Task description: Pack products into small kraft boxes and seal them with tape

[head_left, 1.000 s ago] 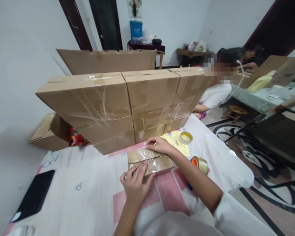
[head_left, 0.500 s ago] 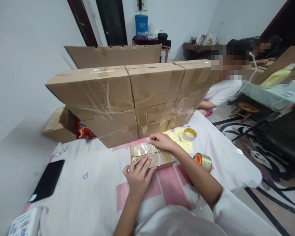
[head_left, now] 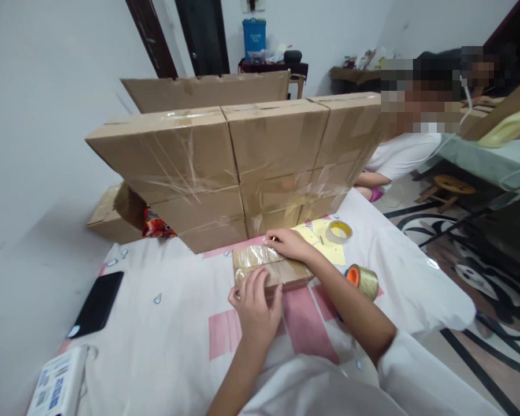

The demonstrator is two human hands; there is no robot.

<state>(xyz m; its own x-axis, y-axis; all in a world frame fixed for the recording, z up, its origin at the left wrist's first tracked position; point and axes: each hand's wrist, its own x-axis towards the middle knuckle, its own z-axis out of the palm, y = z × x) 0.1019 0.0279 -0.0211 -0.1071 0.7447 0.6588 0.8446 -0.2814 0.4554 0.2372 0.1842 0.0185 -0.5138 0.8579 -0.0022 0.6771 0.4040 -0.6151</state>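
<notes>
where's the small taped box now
Head view, just right of and below centre: the small box lies between the left hand and right hand, in front of the stacked boxes.

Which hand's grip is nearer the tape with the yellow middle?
Right. The right grip, at the small box, is left of the tape; the left grip is farther left.

White walls (head_left: 47,69) with dark doors (head_left: 203,40) enclose a patterned floor (head_left: 498,341).
</notes>
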